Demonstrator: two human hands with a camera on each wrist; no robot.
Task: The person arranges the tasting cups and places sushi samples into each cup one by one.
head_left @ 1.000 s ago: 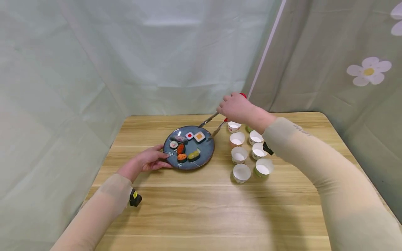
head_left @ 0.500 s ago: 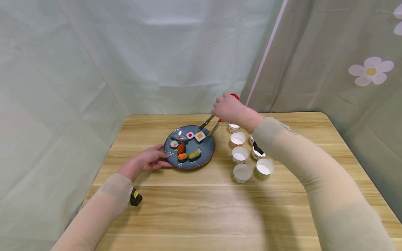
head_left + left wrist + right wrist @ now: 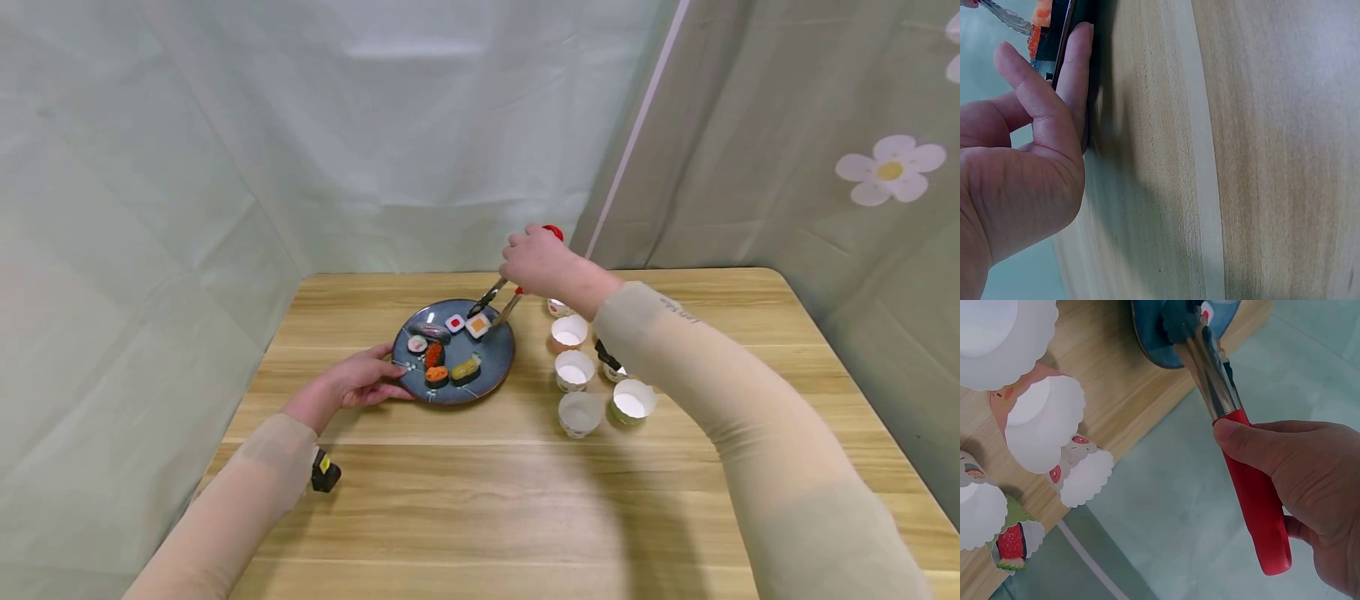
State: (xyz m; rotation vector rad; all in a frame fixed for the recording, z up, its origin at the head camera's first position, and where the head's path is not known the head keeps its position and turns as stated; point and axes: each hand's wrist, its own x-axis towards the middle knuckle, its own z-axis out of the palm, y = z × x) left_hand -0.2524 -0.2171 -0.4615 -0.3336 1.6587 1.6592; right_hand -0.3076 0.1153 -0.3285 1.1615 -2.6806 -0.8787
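Right hand [image 3: 536, 260] grips tongs [image 3: 1257, 500]; long axis slopes down-left from it, tips astride orange-centred roll [image 3: 477, 326]. Left hand [image 3: 367, 379] pinches plate [image 3: 497, 358] to its right. Only right wrist view shows red piece [image 3: 1011, 541] in green cup [image 3: 1017, 511].

Bench [image 3: 465, 508]: light wood grain, extends beneath and nearer than both sets of fingers; rounded far corner right of the right-hand fingers [image 3: 513, 252]. Pale green curtain [image 3: 450, 150]: creased, hangs beyond the fingers. Greyer curtain [image 3: 727, 150]: right of them, past a pale stripe [image 3: 639, 125]; bears white flower print [image 3: 890, 171], yellow centre.
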